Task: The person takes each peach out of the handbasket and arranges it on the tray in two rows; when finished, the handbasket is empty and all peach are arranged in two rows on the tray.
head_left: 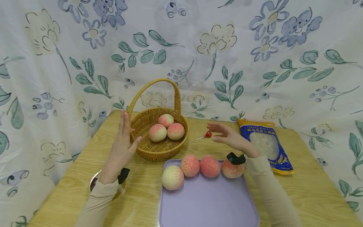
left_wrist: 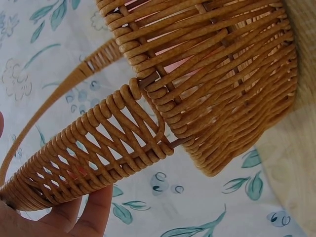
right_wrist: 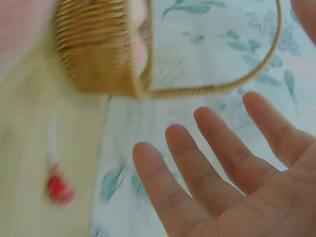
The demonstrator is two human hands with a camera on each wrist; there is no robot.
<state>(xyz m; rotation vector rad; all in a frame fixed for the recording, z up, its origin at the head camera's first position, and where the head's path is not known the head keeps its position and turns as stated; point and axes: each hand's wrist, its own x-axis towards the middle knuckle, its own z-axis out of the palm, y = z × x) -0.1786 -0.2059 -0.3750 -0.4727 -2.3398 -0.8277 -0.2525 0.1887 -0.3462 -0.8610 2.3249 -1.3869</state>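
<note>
A wicker basket (head_left: 160, 155) with a tall handle (left_wrist: 98, 143) stands at the back of the table, holding three pink-and-cream peaches (head_left: 158, 132). My left hand (head_left: 122, 146) is at the basket's left side, fingers straight and thumb apart. In the left wrist view its fingers (left_wrist: 94, 210) lie close against the handle's foot; whether they press on it I cannot tell. My right hand (head_left: 231, 138) hovers right of the basket, fingers spread and holding nothing. Just left of its fingertips, a red lollipop (head_left: 208, 134) lies on the table.
In front, a lilac tray (head_left: 208, 201) bears several peaches (head_left: 172, 177) along its back and left edges. A blue-and-yellow pasta bag (head_left: 265, 145) lies at the right. A round container (head_left: 94, 180) is partly hidden beneath the left wrist. A floral curtain (head_left: 181, 56) hangs behind.
</note>
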